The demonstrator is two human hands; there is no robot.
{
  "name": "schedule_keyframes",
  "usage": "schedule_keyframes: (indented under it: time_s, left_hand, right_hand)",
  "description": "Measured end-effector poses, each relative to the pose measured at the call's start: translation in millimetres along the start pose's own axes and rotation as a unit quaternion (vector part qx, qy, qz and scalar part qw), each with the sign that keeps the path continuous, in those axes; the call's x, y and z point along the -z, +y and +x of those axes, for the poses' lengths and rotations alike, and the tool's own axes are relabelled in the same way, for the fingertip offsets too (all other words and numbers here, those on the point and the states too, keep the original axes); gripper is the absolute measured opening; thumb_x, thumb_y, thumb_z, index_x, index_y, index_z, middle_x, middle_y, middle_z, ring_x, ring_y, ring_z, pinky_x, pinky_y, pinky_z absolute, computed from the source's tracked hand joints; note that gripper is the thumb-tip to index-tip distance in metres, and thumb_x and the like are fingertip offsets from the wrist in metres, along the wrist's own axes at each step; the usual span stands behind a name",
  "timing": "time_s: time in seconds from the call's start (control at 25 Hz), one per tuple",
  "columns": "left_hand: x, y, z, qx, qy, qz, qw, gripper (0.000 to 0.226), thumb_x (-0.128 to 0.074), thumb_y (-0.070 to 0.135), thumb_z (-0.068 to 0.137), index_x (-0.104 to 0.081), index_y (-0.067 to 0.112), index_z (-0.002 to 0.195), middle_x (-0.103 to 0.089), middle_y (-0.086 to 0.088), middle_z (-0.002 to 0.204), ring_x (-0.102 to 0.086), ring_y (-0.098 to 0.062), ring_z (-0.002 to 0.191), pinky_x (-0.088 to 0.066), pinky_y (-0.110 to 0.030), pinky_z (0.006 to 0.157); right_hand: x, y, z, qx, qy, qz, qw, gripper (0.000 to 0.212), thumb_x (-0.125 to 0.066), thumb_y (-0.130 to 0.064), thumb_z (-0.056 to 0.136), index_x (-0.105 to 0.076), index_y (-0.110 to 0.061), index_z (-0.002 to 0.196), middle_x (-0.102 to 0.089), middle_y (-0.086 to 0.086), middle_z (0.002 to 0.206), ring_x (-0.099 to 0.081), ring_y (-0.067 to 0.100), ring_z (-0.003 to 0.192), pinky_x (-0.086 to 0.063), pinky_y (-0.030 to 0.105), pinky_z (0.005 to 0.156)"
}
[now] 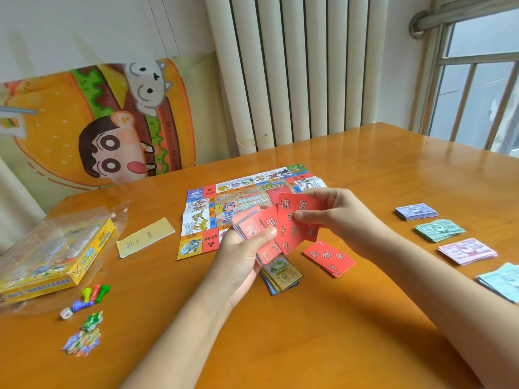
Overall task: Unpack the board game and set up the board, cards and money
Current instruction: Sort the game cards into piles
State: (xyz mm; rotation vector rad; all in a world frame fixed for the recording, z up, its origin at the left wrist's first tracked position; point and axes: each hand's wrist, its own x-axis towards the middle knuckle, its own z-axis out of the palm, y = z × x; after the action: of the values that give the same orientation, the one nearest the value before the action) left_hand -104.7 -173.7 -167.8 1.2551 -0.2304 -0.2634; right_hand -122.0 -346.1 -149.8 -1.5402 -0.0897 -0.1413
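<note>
Board and money look set; the cards are not all sorted yet.
The colourful paper board (224,203) lies flat, far on the orange wooden table (309,332). Four piles of paper money (438,230) sit on the right. The left hand (241,256) grips a fan of red question-mark cards (286,234) near the board; the right hand (334,209) pinches the top ones.
</note>
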Motion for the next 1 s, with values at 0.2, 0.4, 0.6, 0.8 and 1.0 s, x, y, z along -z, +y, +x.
schedule_keyframes:
  time_s: [0.2,0.4,0.6,0.8,1.0]
  left_hand:
    - [3,3,3,-0.047,0.084,0.003,0.995,0.035,-0.062,-0.018,0.075,-0.065,0.016,0.084,-0.074,0.0,0.074,-0.071,-0.015,0.07,-0.058,-0.028,0.062]
    - [3,5,2,-0.035,0.087,-0.021,0.995,0.027,-0.067,-0.008,0.076,-0.066,0.017,0.085,-0.074,0.0,0.076,-0.071,-0.015,0.072,-0.055,-0.034,0.075]
    - [1,3,1,0.004,0.062,-0.029,0.998,0.017,-0.064,0.0,0.082,-0.065,0.016,0.088,-0.074,-0.003,0.08,-0.071,-0.017,0.073,-0.059,-0.034,0.064]
    - [8,3,5,-0.026,0.104,0.026,0.994,0.023,-0.072,-0.002,0.074,-0.067,0.016,0.087,-0.074,-0.001,0.079,-0.071,-0.017,0.073,-0.058,-0.031,0.062]
    - [8,5,6,-0.003,0.098,0.032,0.995,0.017,-0.071,0.003,0.076,-0.065,0.017,0.085,-0.074,0.003,0.073,-0.071,-0.011,0.065,-0.057,-0.027,0.055]
  right_hand:
    - [-2,2,-2,-0.024,-0.018,-0.05,0.998,0.017,-0.073,-0.004,0.079,-0.071,-0.013,0.094,-0.075,0.005,0.093,-0.071,0.015,0.08,-0.058,0.026,0.077]
    - [-3,1,-2,-0.012,-0.019,-0.062,0.998,0.015,-0.072,-0.005,0.08,-0.069,-0.013,0.092,-0.075,0.002,0.09,-0.071,0.013,0.08,-0.057,0.023,0.073]
    - [-4,4,-1,-0.017,-0.003,-0.054,0.998,0.017,-0.072,-0.004,0.08,-0.07,-0.015,0.093,-0.075,0.008,0.096,-0.071,0.023,0.088,-0.057,0.034,0.083]
    - [-5,6,0,-0.038,-0.034,-0.062,0.997,0.032,-0.071,-0.004,0.08,-0.065,-0.008,0.112,-0.074,0.006,0.099,-0.071,0.015,0.083,-0.057,0.026,0.075]
    - [19,-9,0,-0.031,-0.094,-0.1,0.99,0.042,-0.059,0.009,0.085,-0.064,-0.026,0.107,-0.07,0.009,0.107,-0.066,0.014,0.089,-0.057,0.028,0.079]
